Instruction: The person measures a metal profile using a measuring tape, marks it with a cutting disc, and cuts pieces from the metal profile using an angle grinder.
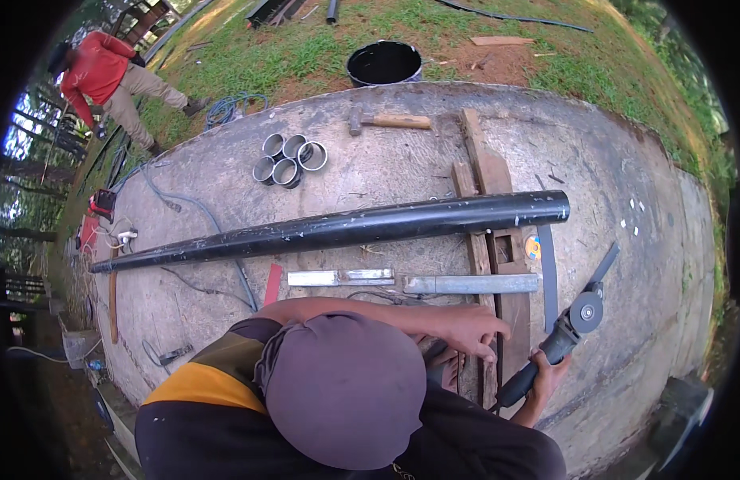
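In my right hand (548,374) is an angle grinder (558,342), with fingers wrapped round its dark body and the thin disc turned up toward the view. My left arm reaches across to the right, and my left hand (475,330) hangs with bent, parted fingers over the wooden beams (511,308), nothing seen in it. Just beyond the hands lie pieces of galvanized square tube (474,284). Past them a long black pipe (362,228) runs across the slab, its thick right end resting on the wood. My dark cap (342,392) hides much of the near middle.
Several short pipe rings (285,172) and a hammer (390,122) lie on the concrete slab (386,172). A black bucket (384,64) stands past the far edge. Cables (195,204) trail at left. A person in red (102,68) stands on the grass at far left.
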Demonstrator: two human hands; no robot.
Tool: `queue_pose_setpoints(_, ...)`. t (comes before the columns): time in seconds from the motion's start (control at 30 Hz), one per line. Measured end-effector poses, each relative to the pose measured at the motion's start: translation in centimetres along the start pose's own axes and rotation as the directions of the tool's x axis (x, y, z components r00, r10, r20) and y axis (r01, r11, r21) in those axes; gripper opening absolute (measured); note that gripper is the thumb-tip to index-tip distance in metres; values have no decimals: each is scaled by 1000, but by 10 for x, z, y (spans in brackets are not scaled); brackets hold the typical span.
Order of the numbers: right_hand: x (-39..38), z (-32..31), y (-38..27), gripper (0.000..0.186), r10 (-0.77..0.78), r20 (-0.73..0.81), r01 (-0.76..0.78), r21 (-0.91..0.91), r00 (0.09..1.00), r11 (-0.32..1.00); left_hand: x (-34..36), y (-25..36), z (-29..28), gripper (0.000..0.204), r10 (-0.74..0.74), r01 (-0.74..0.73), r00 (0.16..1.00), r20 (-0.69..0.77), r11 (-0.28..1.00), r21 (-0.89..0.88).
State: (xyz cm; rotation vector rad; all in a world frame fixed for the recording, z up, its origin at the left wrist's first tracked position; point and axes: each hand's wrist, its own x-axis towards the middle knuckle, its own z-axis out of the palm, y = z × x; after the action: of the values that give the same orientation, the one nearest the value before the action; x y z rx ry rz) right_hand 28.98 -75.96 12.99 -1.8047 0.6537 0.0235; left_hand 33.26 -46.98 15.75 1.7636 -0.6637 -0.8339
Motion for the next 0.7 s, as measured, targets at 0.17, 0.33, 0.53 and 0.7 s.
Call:
queue_pose_setpoints(0.17,49,-53,20,61,60,76,-35,-293,995,956,-23,-24,-25,43,-166,152,959,-230,985,-79)
queue_pose_setpoints(0.33,78,-98,66,61,161,64,-149,-167,985,975,-42,-48,-28,44,-163,132,932,-323,984,-117)
queue_pose_setpoints(0.53,75,-127,101,63,219,200,-241,90,955,966,-57,-61,-25,44,-143,179,879,-455,983,37)
queue_pose_setpoints(0.7,71,-126,91,65,190,-17,-180,-420,982,890,-60,-74,-29,46,-67,223,854,-516,943,247)
